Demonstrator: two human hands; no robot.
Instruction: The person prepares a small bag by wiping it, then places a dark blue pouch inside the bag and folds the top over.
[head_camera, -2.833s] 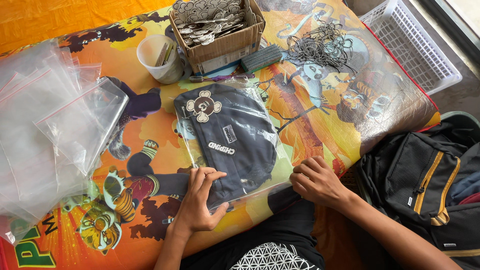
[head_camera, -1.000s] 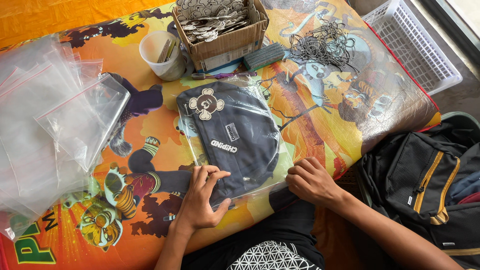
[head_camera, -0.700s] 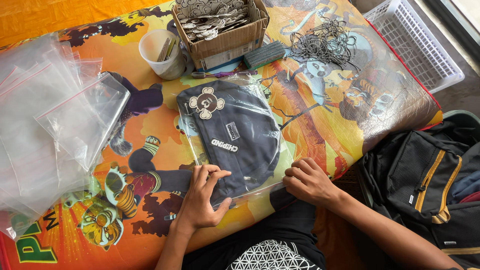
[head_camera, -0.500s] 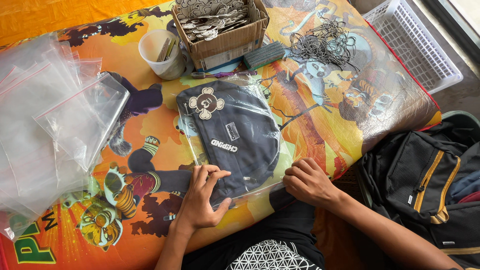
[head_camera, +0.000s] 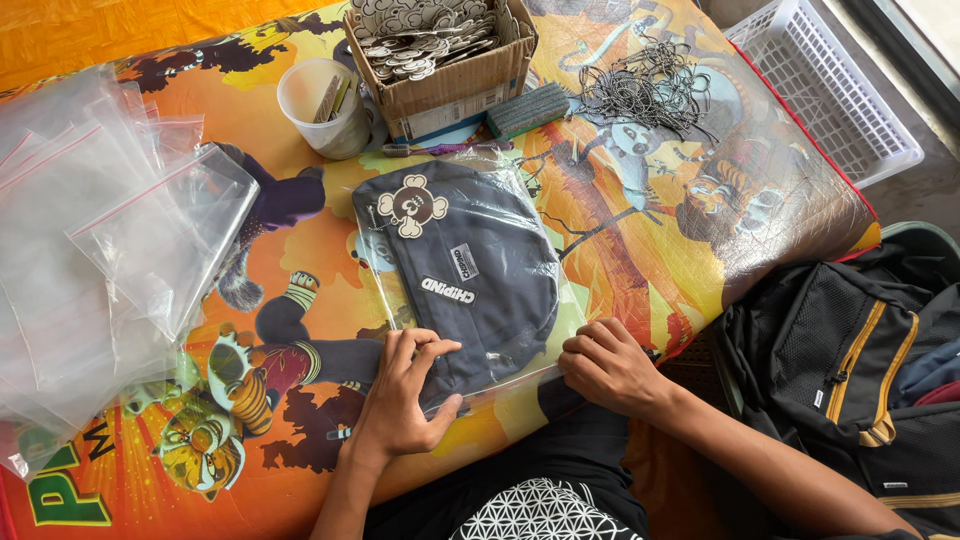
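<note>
On the tabletop (head_camera: 700, 230), near edge, a dark bag (head_camera: 470, 270) lies inside a clear pouch (head_camera: 545, 300). Left hand (head_camera: 405, 400) pinches the pouch's open end, fingers clamped; right hand (head_camera: 610, 365) presses its corner, fingers curled. Judged step: sealing. Next move needs firm, even pressure along the closure.

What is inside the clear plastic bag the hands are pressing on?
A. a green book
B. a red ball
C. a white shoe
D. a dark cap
D: both hands, left hand and right hand, press the bag's near edge, with a dark cap inside.
</note>
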